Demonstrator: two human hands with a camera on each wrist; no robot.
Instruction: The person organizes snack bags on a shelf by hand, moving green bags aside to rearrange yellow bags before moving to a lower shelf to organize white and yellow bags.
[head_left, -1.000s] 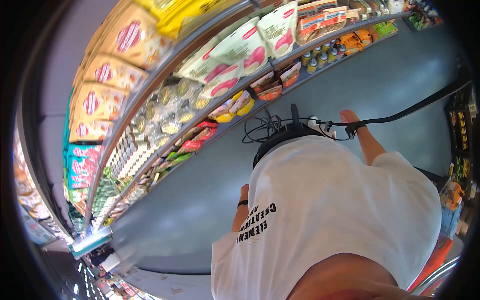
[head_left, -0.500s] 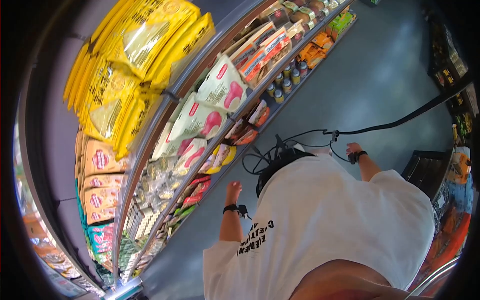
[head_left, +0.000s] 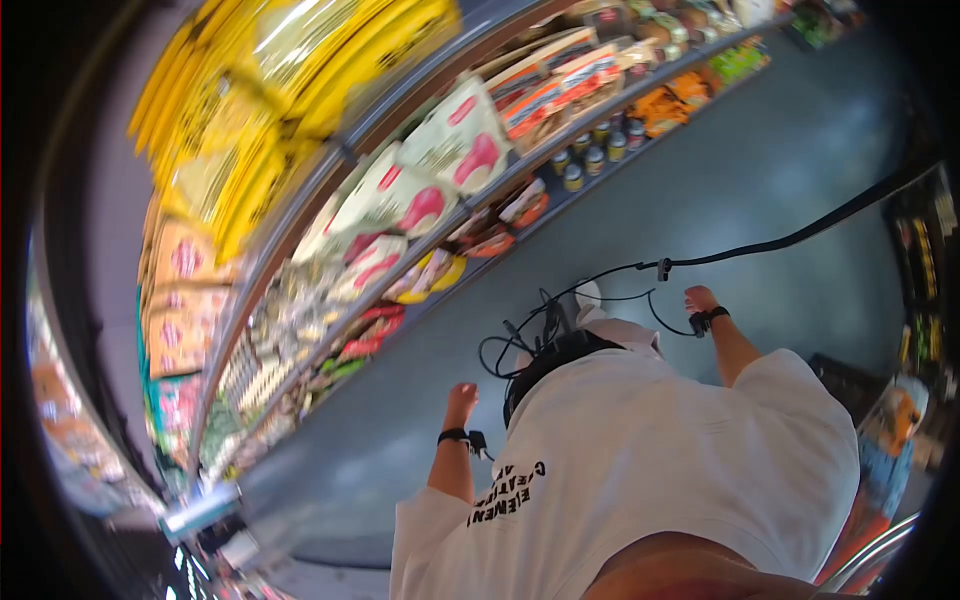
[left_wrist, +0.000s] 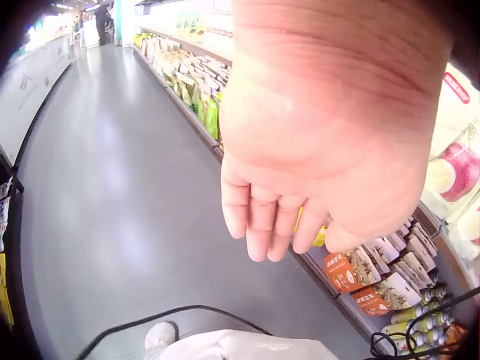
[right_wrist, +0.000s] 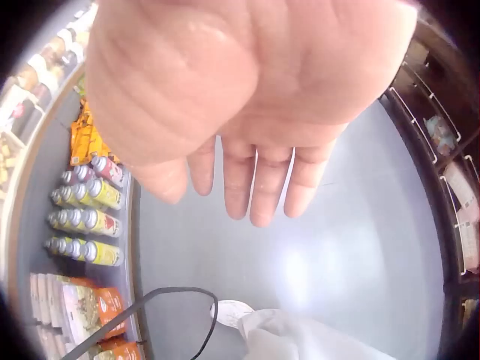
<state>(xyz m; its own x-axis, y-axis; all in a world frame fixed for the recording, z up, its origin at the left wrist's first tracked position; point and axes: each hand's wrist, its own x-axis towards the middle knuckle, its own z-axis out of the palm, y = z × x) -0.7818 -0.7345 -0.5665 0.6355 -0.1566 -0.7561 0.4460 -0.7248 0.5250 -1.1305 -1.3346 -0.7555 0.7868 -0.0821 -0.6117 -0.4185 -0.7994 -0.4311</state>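
Observation:
My left hand [head_left: 460,405] hangs beside the body on the shelf side, holding nothing. In the left wrist view the left hand [left_wrist: 315,165] shows its palm, with relaxed fingers pointing down; packets on the low shelf appear behind it. My right hand [head_left: 702,298] is held out on the other side, also holding nothing. The right wrist view shows the right hand [right_wrist: 247,105] palm on, fingers loosely extended and slightly apart over the grey floor. Each wrist carries a black strap with a small camera.
Shelving along the left holds yellow packets [head_left: 225,130], white bags with a pink print [head_left: 470,150] and several cans [right_wrist: 101,193]. Dark racks [head_left: 915,270] stand on the right. A black cable [head_left: 790,240] runs from the waist across the grey floor [head_left: 790,160]. A white shoe [right_wrist: 232,313] shows below.
The view has swung, bringing the yellow packets further into sight. My left hand has come forward from beside the shirt, while the right has drawn back toward the body. Both remain without an object.

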